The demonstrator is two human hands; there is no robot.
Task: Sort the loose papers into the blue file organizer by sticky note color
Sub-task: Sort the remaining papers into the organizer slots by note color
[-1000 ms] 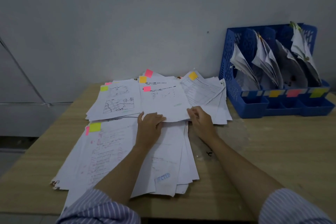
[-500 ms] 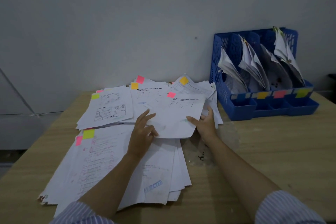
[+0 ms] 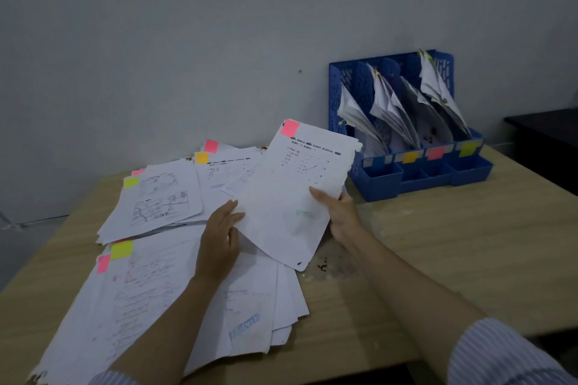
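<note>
Head view: my right hand (image 3: 341, 216) fingers pinch the pink-tagged sheet (image 3: 294, 194) mid-frame, left hand (image 3: 220, 237) lying open and steadying it, bound for the organizer's (image 3: 444, 166) pink slot.

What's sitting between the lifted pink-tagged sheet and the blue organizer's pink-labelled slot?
Nothing. In the head view the pink-tagged sheet, held by the right hand, reaches almost to the blue organizer; only bare table lies below the way to its pink label.
</note>
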